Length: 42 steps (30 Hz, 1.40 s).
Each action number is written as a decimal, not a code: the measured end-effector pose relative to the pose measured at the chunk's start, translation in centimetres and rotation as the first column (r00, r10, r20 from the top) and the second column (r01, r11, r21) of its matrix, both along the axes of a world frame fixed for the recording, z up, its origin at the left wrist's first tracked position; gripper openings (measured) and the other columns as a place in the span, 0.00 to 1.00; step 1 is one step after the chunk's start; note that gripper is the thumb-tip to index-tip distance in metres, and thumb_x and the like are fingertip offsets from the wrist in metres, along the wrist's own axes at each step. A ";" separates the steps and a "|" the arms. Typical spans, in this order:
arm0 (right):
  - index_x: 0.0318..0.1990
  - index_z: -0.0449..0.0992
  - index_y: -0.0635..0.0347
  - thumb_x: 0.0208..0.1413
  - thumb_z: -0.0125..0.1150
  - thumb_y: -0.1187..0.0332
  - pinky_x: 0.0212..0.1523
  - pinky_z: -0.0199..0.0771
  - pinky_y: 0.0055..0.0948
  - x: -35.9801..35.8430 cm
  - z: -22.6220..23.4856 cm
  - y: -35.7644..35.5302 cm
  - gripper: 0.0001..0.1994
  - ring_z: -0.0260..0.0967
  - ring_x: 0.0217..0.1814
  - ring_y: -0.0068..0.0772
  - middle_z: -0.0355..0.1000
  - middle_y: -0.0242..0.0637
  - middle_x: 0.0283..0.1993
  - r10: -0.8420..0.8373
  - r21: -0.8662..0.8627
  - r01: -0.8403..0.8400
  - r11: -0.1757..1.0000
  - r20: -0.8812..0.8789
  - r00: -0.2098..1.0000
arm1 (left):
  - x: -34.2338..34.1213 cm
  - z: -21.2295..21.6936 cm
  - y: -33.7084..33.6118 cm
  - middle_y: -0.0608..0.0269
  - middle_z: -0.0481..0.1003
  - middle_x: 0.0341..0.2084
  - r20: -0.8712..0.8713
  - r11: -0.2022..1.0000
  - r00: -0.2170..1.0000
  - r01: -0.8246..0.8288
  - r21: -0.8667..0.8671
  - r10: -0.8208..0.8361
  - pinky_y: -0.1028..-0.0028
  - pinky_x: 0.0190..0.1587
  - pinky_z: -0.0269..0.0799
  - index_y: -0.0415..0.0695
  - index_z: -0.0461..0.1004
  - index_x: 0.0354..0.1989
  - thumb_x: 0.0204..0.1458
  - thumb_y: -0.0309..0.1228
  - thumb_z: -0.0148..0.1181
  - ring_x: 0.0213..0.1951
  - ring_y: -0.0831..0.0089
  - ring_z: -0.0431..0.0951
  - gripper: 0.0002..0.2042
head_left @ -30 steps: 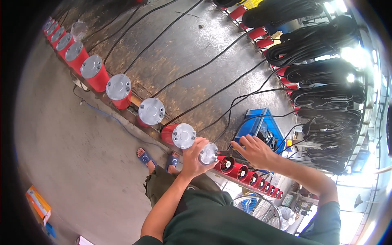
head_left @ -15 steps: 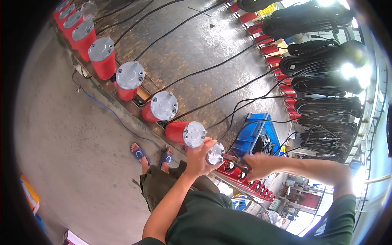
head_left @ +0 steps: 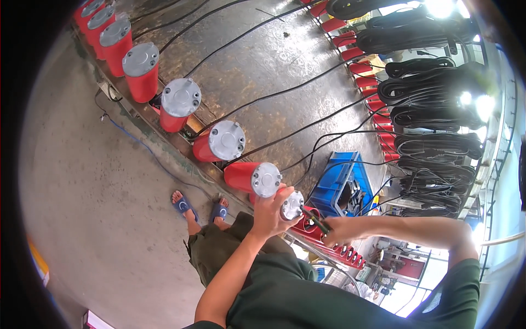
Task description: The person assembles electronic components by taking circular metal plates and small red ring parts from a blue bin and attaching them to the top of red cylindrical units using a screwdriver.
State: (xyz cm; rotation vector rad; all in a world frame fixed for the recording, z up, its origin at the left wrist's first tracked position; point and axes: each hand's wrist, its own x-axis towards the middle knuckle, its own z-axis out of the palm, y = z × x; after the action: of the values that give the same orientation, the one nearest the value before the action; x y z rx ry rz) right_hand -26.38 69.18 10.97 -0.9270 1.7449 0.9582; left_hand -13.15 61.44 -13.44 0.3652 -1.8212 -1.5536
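Observation:
My left hand (head_left: 268,213) is wrapped around the end of a red cylinder with a round grey metal cap (head_left: 292,205), holding it at the bench edge. The cylinder's body is mostly hidden behind the hand. My right hand (head_left: 341,230) is closed around a slim dark tool (head_left: 315,220) with greenish-black handle parts. Its tip is by the right side of the cap; its exact kind I cannot make out, nor whether it touches. Just left of the left hand lies another red cylinder (head_left: 239,176), its grey cap toward me.
More red cylinders (head_left: 142,85) line the bench edge to the upper left. Black cables cross the metal bench top (head_left: 263,60). A blue crate (head_left: 329,186) holds dark parts. Coiled black cables (head_left: 435,88) hang at the right. Open-ended red tubes (head_left: 339,252) run beyond my right hand.
The right hand and its tool have shifted slightly, the tool now at a steeper slant beside the cap. The left hand keeps its hold. The whole view has moved a little.

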 end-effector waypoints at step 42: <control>0.50 0.74 0.56 0.47 0.71 0.69 0.34 0.72 0.28 -3.1 -1.5 -4.7 0.21 0.70 0.40 0.32 0.69 0.31 0.42 0.723 -0.421 -0.727 0.543 -0.205 0.659 | -0.2 -0.6 -0.4 0.54 0.79 0.47 -0.058 0.998 0.998 0.012 0.061 -0.008 0.58 0.47 0.80 0.48 0.73 0.61 0.35 0.42 0.87 0.44 0.51 0.83 0.41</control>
State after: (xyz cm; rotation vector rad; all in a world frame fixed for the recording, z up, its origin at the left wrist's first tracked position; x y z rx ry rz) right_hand -29.45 64.52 9.51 -2.1031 1.6165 1.0358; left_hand -13.37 61.09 -14.02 0.3367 -1.7366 -1.6129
